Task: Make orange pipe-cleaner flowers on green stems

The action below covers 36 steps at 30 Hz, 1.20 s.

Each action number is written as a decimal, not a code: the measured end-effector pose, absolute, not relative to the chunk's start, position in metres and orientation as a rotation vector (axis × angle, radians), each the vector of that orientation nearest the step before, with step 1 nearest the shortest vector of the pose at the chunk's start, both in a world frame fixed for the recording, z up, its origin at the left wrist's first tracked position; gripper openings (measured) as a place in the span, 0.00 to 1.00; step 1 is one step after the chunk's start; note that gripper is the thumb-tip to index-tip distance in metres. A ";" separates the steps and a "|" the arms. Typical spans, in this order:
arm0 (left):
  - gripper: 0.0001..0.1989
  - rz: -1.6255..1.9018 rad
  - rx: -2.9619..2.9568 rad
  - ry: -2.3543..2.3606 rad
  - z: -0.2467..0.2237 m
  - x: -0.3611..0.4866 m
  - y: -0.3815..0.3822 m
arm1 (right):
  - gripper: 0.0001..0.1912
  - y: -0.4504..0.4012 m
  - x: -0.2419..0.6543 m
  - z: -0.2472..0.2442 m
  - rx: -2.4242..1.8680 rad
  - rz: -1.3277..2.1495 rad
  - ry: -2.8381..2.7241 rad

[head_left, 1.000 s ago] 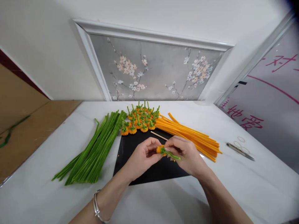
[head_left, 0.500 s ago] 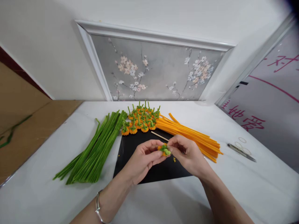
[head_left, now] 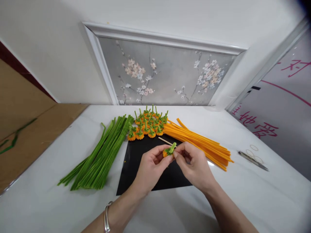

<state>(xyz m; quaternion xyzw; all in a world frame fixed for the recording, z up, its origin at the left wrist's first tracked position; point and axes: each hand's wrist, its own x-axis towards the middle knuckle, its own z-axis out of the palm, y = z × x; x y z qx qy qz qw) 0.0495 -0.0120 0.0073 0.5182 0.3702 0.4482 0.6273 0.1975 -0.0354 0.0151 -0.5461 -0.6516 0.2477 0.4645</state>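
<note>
A small pipe-cleaner pumpkin [head_left: 168, 150], orange with green leaves and a stubby green stem, is held over the black mat [head_left: 134, 161]. My left hand [head_left: 151, 166] pinches its orange side between thumb and fingers. From the other side, the closed thumb and forefinger of my right hand [head_left: 194, 165] grip its green part at the edge; the fingertips hide just what they pinch. A thin pale stick [head_left: 165, 141] lies on the mat right behind the piece. Similar finished pumpkins [head_left: 152, 132], several of them, stand grouped at the mat's far edge with stems up.
Left of the mat lies a bundle of green pipe cleaners [head_left: 104, 155]. Orange pipe cleaners [head_left: 201, 140] fan out behind my right hand. Farther right are a slim silver pointed tool [head_left: 253, 160] and thin pale rings [head_left: 254, 147]. A brown cardboard surface [head_left: 68, 113] borders the white table.
The pumpkin has been turned in my fingers, so its green stem now points up and to the right. My left fingers have curled in behind it. The camera view has shifted slightly.
</note>
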 end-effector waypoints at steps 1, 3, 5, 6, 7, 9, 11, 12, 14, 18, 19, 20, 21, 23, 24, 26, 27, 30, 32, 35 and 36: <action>0.14 1.034 1.193 0.865 0.007 0.050 -0.012 | 0.05 -0.036 0.197 0.016 -1.326 0.553 -1.629; 0.14 1.043 1.218 0.902 0.008 0.050 -0.012 | 0.06 -0.037 0.196 0.016 -1.279 0.418 -1.693; 0.14 1.052 1.246 0.923 0.009 0.050 -0.013 | 0.07 -0.038 0.194 0.015 -1.243 0.255 -1.753; 0.14 1.063 1.263 0.925 0.009 0.050 -0.013 | 0.08 -0.038 0.192 0.014 -1.247 0.166 -1.779; 0.14 1.082 1.288 0.926 0.009 0.050 -0.013 | 0.08 -0.039 0.189 0.012 -1.264 0.075 -1.801; 0.14 1.137 1.372 0.934 0.006 0.049 -0.013 | 0.09 -0.040 0.185 0.010 -1.313 -0.072 -1.835; 0.14 1.186 1.488 0.963 0.001 0.047 -0.013 | 0.08 -0.041 0.184 0.009 -1.350 -0.127 -1.857; 0.14 1.191 1.544 0.980 -0.001 0.046 -0.012 | 0.08 -0.041 0.184 0.009 -1.354 -0.105 -1.863; 0.14 1.153 1.623 0.990 -0.005 0.044 -0.011 | 0.07 -0.040 0.189 0.011 -1.343 0.042 -1.859; 0.13 1.024 1.662 0.944 -0.005 0.042 -0.011 | 0.05 -0.037 0.205 0.018 -1.304 0.461 -1.695; 0.13 1.010 1.661 0.930 -0.005 0.043 -0.012 | 0.04 -0.036 0.207 0.019 -1.296 0.508 -1.659; 0.12 1.001 1.658 0.916 -0.004 0.043 -0.012 | 0.04 -0.035 0.209 0.020 -1.291 0.533 -1.640; 0.12 0.998 1.653 0.902 -0.003 0.044 -0.013 | 0.04 -0.034 0.210 0.020 -1.288 0.547 -1.639; 0.10 0.992 1.629 0.873 -0.001 0.045 -0.013 | 0.05 -0.033 0.209 0.018 -1.303 0.584 -1.657; 0.09 0.986 1.615 0.857 -0.001 0.046 -0.014 | 0.06 -0.033 0.208 0.017 -1.321 0.619 -1.652; 0.06 0.972 1.598 0.828 -0.001 0.046 -0.014 | 0.08 -0.033 0.206 0.015 -1.354 0.736 -1.600; 0.05 0.964 1.598 0.818 -0.001 0.046 -0.014 | 0.10 -0.033 0.205 0.014 -1.359 0.808 -1.565; 0.03 0.958 1.606 0.824 -0.002 0.045 -0.014 | 0.13 -0.034 0.203 0.013 -1.324 1.002 -1.455; 0.02 0.966 1.599 0.836 -0.003 0.045 -0.014 | 0.15 -0.034 0.202 0.013 -1.296 1.090 -1.377; 0.02 0.981 1.566 0.821 -0.005 0.045 -0.014 | 0.16 -0.034 0.200 0.013 -1.285 1.175 -1.295; 0.03 0.982 1.547 0.809 -0.005 0.045 -0.014 | 0.17 -0.034 0.199 0.013 -1.287 1.189 -1.283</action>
